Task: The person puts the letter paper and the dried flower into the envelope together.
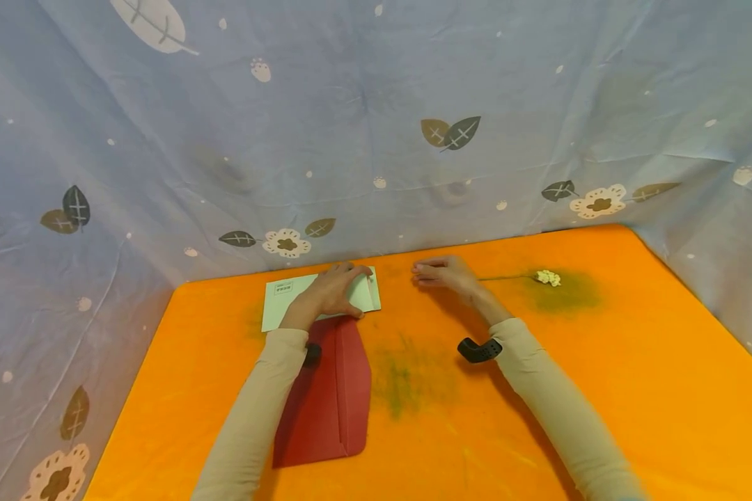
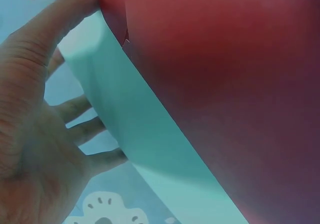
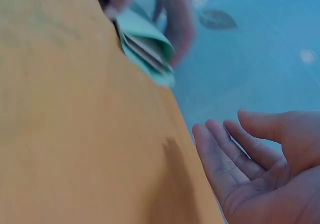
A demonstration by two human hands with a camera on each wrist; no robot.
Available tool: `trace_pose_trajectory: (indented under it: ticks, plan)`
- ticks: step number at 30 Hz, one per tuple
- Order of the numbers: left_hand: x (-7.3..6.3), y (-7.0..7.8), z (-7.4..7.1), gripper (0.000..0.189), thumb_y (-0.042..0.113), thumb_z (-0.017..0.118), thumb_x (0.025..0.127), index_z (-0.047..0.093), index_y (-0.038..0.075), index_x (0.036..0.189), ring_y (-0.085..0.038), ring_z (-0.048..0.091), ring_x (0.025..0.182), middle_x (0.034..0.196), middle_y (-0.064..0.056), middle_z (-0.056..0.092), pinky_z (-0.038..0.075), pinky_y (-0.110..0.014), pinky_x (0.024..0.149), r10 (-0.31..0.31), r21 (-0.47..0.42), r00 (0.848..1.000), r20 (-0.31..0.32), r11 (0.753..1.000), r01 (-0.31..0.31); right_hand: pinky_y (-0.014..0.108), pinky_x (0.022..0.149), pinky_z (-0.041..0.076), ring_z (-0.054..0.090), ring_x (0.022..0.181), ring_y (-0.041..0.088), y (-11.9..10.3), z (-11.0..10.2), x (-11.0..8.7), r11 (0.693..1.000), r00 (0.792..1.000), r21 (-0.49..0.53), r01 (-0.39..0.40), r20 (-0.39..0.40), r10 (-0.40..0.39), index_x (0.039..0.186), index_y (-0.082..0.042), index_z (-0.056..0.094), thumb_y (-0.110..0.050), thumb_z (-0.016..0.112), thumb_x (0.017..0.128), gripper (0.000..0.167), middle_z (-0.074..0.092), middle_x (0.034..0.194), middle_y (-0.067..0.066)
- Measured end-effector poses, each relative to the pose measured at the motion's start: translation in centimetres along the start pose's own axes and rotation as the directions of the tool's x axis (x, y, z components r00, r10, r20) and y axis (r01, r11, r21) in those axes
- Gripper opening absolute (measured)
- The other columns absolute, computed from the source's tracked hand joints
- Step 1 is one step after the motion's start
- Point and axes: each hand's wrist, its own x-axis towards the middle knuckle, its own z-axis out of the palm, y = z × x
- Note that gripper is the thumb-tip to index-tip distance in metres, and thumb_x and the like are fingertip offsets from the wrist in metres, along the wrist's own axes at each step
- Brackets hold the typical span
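Note:
A pale green envelope with a small printed block lies at the back left of the table. My left hand spans it near its right end, thumb on the near edge and fingers on the far edge, gripping it so that it bulges. In the right wrist view, the mouth of the green envelope gapes, with a paper-like layer inside. My right hand is apart from it, fingers extended and nothing held. Just right of that hand lies a thin-stemmed flower with a pale yellow head.
Below my left hand lies a red envelope, its flap to the right, touching or partly under the green one. The orange cloth covers the table. A patterned curtain stands along the back and sides.

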Motion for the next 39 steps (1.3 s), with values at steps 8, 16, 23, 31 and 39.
trace_pose_trajectory:
  ticks: [8, 16, 23, 31, 39]
  plan:
    - [0.0, 0.0, -0.1, 0.083, 0.035, 0.086, 0.074, 0.044, 0.022, 0.144, -0.036, 0.043, 0.126, 0.14, -0.015, 0.045, 0.036, -0.056, 0.103, 0.005, -0.006, 1.0, 0.002, 1.0, -0.005, 0.042, 0.098, 0.047, 0.058, 0.118, 0.038, 0.0, -5.9, -2.2, 0.985, 0.997, -0.171, -0.012, -0.078, -0.002, 0.137, 0.011, 0.048, -0.017, 0.057, 0.101, 0.047, 0.053, 0.134, 0.03]
    - [0.0, 0.2, 0.0, 0.082, 0.036, 0.085, 0.075, 0.043, 0.023, 0.144, -0.036, 0.042, 0.127, 0.141, -0.015, 0.044, 0.036, -0.055, 0.104, -0.004, -0.002, 1.0, 0.011, 1.0, 0.005, 0.015, 0.083, 0.049, 0.064, 0.111, 0.029, -1.5, -12.0, -5.0, 0.835, 0.968, -0.542, 0.099, -0.14, -0.206, 0.128, 0.009, 0.059, -0.017, 0.061, 0.098, 0.04, 0.061, 0.124, 0.028]
    - [0.0, -0.1, 0.0, 0.082, 0.036, 0.086, 0.074, 0.045, 0.022, 0.144, -0.036, 0.042, 0.126, 0.14, -0.015, 0.044, 0.037, -0.055, 0.103, 0.001, 0.002, 1.0, 0.005, 1.0, -0.001, 0.049, 0.095, 0.045, 0.057, 0.114, 0.045, -1.4, -15.3, -6.3, 0.65, 0.974, -0.758, 0.056, -0.101, -0.202, 0.125, 0.009, 0.062, -0.018, 0.065, 0.096, 0.039, 0.065, 0.117, 0.027]
    - [0.1, -0.1, -0.1, 0.083, 0.037, 0.086, 0.073, 0.044, 0.022, 0.143, -0.036, 0.042, 0.127, 0.142, -0.015, 0.044, 0.036, -0.055, 0.103, -0.003, 0.001, 1.0, 0.016, 1.0, 0.003, 0.057, 0.09, 0.044, 0.061, 0.103, 0.047, -0.3, -17.6, -7.9, 0.585, 0.974, -0.808, 0.063, -0.078, -0.212, 0.119, 0.013, 0.063, -0.009, 0.067, 0.093, 0.035, 0.067, 0.11, 0.028]
    - [0.1, -0.1, 0.0, 0.082, 0.037, 0.087, 0.073, 0.045, 0.023, 0.143, -0.035, 0.043, 0.125, 0.14, -0.014, 0.045, 0.038, -0.056, 0.101, -0.006, -0.007, 1.0, 0.014, 1.0, 0.006, 0.03, 0.075, 0.049, 0.066, 0.094, 0.041, 1.2, -18.8, -8.8, 0.556, 0.973, -0.831, 0.018, -0.113, -0.2, 0.116, 0.01, 0.066, -0.012, 0.07, 0.091, 0.035, 0.069, 0.104, 0.025]
